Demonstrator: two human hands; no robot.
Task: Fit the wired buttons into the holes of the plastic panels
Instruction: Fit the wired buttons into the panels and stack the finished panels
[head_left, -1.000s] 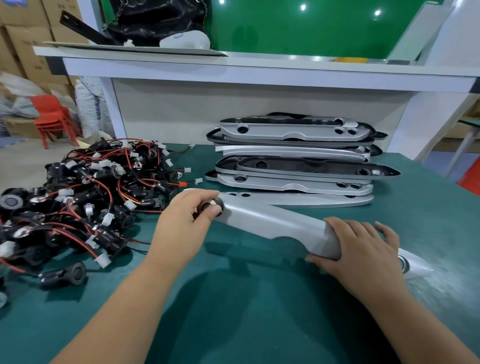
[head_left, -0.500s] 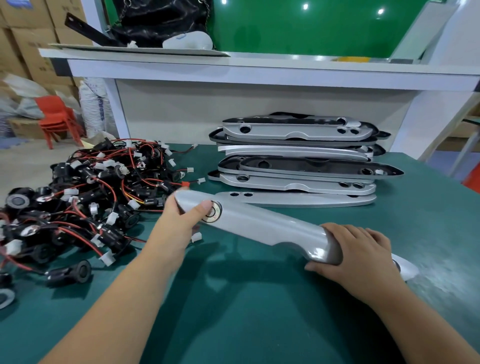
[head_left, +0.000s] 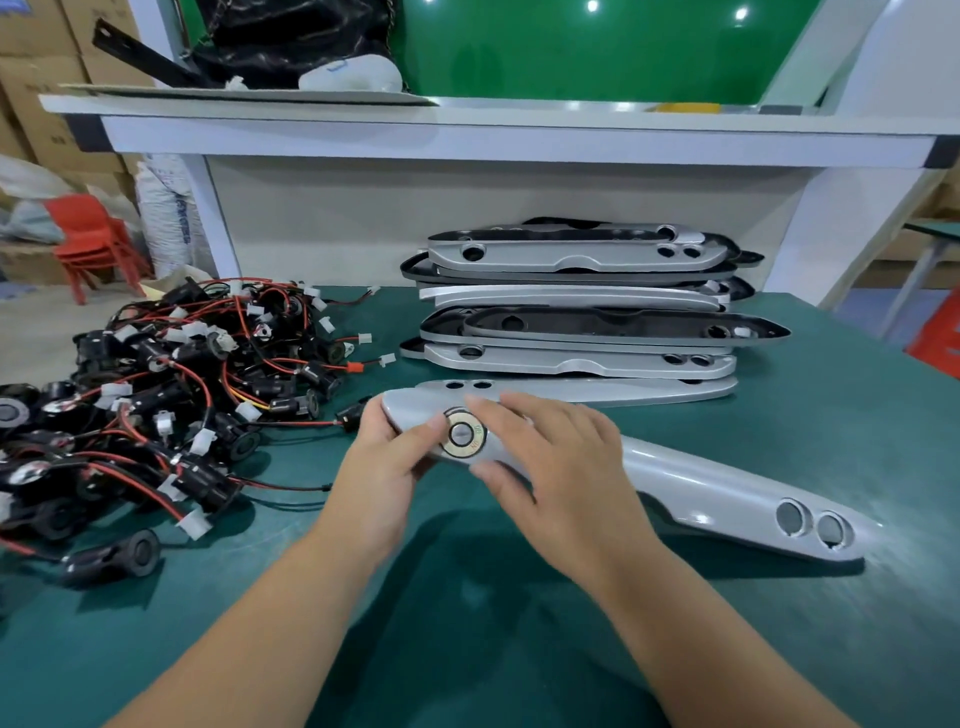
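Since only the head view is on file, every finding below rests on it.

Your left hand (head_left: 379, 462) grips the left end of the panel (head_left: 701, 483), fingers curled beneath and thumb on top, just beside the button (head_left: 461, 434). That hold appears to keep the end raised off the bench (head_left: 467, 613), presumably to leave room for the wire underneath. The wire itself is hidden.

The button sits in the hole at that end, its ringed face showing level with the silver surface. The lettering on it is too small to read.

Your right hand (head_left: 566, 467) lies spread across the panel just right of the button, fingers over the far edge and thumb at the near edge. It pinches nothing. I judge that it steadies the piece while you check the seating.

The panel's right end rests on the bench, and its two holes (head_left: 792, 517) are empty, so this piece looks unfinished.

Supply is laid out sensibly. The pile (head_left: 156, 395) of wired buttons lies to your left, near the gripping hand. The stack (head_left: 576, 260) of panels stands behind, apart from the pile, with its visible holes unfilled.

Confirm the button is fully home before reaching for another.
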